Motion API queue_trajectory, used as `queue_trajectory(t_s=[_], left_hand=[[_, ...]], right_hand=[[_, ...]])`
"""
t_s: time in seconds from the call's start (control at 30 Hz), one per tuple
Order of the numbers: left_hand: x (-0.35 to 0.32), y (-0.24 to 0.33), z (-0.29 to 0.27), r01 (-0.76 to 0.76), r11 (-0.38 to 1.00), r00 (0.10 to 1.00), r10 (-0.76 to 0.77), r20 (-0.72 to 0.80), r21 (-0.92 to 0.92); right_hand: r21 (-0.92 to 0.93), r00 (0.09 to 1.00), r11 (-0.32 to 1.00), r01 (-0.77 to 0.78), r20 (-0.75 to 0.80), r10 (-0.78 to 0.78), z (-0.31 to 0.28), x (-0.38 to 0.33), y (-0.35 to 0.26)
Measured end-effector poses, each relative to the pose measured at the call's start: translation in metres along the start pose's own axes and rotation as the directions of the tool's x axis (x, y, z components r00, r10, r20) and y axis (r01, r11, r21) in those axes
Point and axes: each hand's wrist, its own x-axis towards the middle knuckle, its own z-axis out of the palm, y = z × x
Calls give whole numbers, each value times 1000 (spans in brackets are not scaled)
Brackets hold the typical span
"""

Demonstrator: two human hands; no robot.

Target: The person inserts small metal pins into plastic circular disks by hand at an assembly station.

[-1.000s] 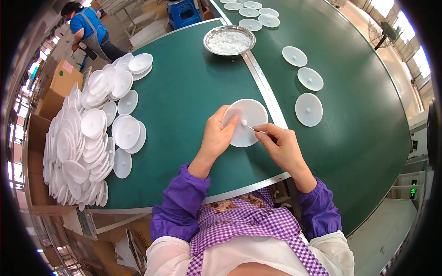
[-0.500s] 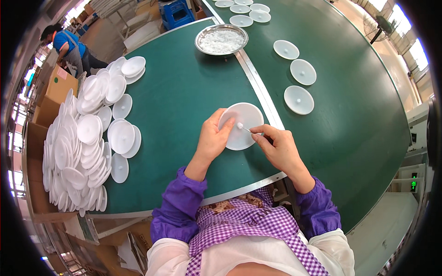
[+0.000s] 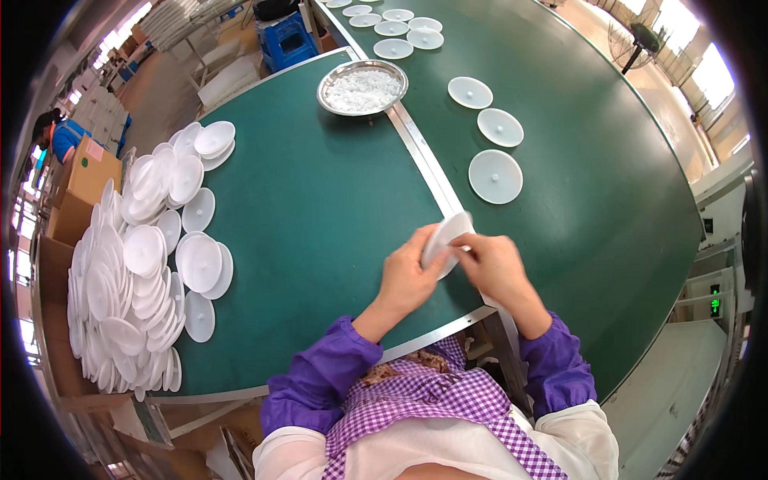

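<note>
A white translucent round disc [image 3: 445, 232], tilted steeply, is held up above the table's near part. My left hand [image 3: 405, 277] is closed around its left side, thumb in front. My right hand [image 3: 498, 267] meets the disc from the right with its fingers pinched together. Motion smears those fingertips, and what they hold is hidden. The middle of the held disc cannot be made out.
A large pile of white discs [image 3: 120, 280] covers the table's left side, beside a cardboard box [image 3: 92, 180]. A metal bowl [image 3: 328, 100] of small white pieces stands ahead. Several separate discs [image 3: 495, 176] lie beyond the metal strip [image 3: 428, 168]. One person [image 3: 64, 140] is at the far left.
The held disc has turned from nearly face-on to a steep tilt. Both hands have come closer together. A thin metal tool visible in my right hand before is now hidden. My view has shifted.
</note>
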Motion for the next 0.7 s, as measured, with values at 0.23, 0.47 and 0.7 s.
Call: queue_trajectory(t_s=[0.23,0.47,0.7], left_hand=[[1,-15,-35,177,983,981,-172,94,-54],[-23,-30,-90,260,961,962,-266,-56,-95],[-47,-50,-111,317,931,914,-351,-203,-182]], right_hand=[[-233,947,962,-146,-315,68,-45,28,48],[204,946,967,149,-314,-80,-36,125,-20],[-212,895,936,281,-295,-335,-7,298,-22]])
